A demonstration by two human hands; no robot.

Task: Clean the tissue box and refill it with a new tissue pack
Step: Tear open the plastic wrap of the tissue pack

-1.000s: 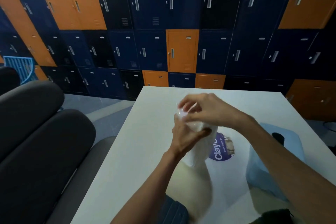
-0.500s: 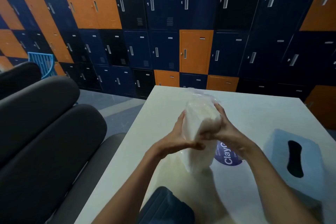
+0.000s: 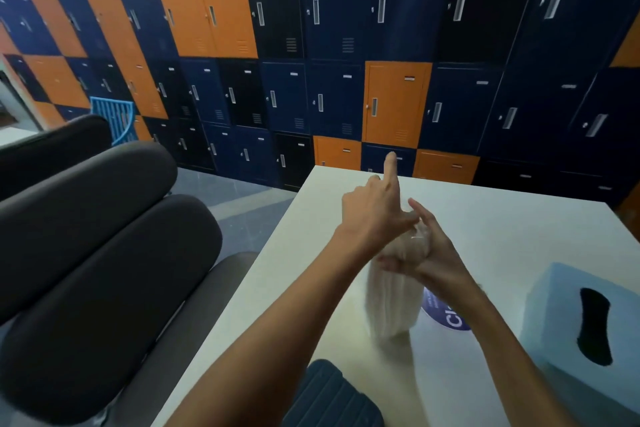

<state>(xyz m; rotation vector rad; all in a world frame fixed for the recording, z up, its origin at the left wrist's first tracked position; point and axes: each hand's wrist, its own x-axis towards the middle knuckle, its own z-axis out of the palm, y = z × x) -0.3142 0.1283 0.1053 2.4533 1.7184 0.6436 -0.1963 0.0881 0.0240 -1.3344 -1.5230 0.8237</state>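
Half a second before, both hands had been cupped round the pack; now the left hand (image 3: pixel 375 215) had come off it and risen, forefinger pointing straight up, the other fingers loosely curled, its thumb side near or touching the pack's top. Whether it pinched any wrapper could not be made out. The right hand (image 3: pixel 427 255) kept its grip, fingers wrapped about the upper end of the pack (image 3: pixel 393 302), which stood on end over the table (image 3: pixel 485 225); motion blur hid whether its foot touched the surface. Clear film seemed bunched at the top, under the right fingers, so the wrapper was probably being torn or peeled open, though the blur left that a guess.

Just right of the pack stood the box (image 3: pixel 585 322), pale blue, slot upward, untouched and apart from both hands. A round purple label (image 3: pixel 446 317) showed behind the pack, partly hidden by the right wrist.

By this reckoning the refill had not yet begun: the pack was outside the box, and its wrapper wanted removing first.
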